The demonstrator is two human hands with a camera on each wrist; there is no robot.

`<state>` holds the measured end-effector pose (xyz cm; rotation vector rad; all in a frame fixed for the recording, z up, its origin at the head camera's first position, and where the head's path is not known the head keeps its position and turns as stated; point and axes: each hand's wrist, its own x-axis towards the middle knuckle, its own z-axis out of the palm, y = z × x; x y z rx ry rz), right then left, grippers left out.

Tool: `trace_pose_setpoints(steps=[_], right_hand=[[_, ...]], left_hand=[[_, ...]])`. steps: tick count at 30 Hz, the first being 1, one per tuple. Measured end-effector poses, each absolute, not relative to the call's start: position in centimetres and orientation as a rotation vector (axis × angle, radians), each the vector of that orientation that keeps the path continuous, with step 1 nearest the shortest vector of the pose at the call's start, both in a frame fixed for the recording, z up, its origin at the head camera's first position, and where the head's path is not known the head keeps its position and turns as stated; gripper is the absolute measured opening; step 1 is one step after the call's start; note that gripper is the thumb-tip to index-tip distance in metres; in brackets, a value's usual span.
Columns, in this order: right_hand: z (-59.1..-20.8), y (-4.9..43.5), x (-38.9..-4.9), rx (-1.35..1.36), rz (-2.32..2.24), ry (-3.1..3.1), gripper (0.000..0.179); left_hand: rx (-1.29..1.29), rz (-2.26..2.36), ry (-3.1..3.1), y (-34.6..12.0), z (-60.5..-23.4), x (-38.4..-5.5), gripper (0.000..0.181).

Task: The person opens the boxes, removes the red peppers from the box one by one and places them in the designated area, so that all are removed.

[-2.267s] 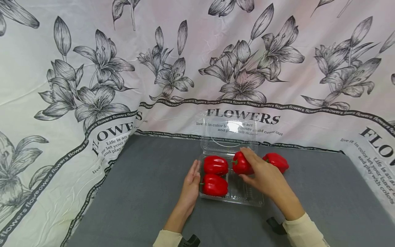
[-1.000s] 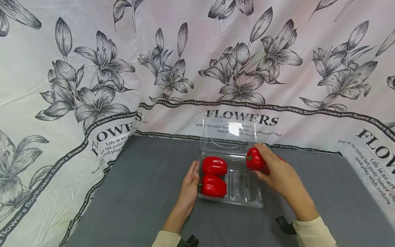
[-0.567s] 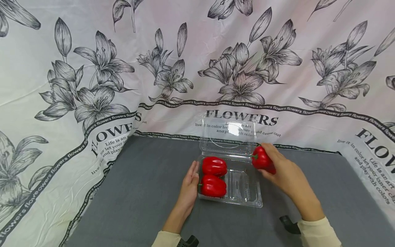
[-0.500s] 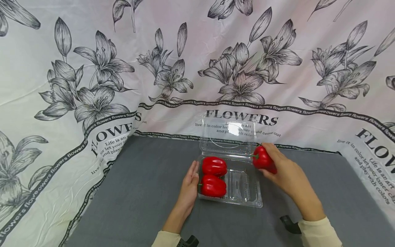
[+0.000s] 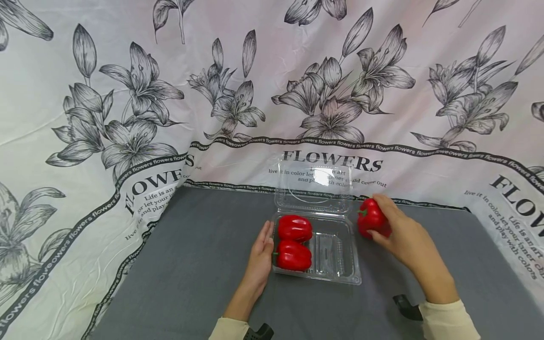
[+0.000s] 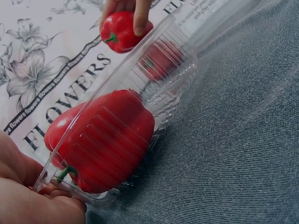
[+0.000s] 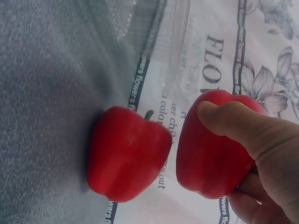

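My right hand (image 5: 405, 238) holds a red bell pepper (image 5: 370, 218) to the right of a clear plastic clamshell container (image 5: 333, 276). In the right wrist view, my thumb lies across the held pepper (image 7: 212, 149), and another red bell pepper (image 7: 128, 154) rests on the table close beside it. That second pepper is mostly hidden in the head view. Two red bell peppers lie in the container's left half, a rear one (image 5: 295, 228) and a front one (image 5: 294, 255). With its fingers straight, my left hand (image 5: 260, 255) rests against the container's left side.
The container's transparent lid (image 5: 314, 189) stands raised at the back. Behind it hangs a white flower-printed cloth (image 5: 238, 160), which also runs along both sides. A grey cloth (image 5: 204, 245) covers the table. Dark straps (image 5: 408, 307) show at the wrists.
My right hand has lifted the pepper out of the container's right half and carried it rightward past the edge. My left hand stays at the container's side.
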<state>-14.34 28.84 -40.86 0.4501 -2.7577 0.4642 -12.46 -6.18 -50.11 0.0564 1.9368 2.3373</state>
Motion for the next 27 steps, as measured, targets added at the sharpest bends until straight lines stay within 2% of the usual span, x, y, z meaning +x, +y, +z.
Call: trace_pose_setpoints(steps=[27], right_hand=[[-41.1, 32.6, -13.6, 0.358, 0.490, -2.761, 0.098]], left_hand=[[0.029, 2.330, 1.937, -6.2, -49.9, -12.4, 0.061]])
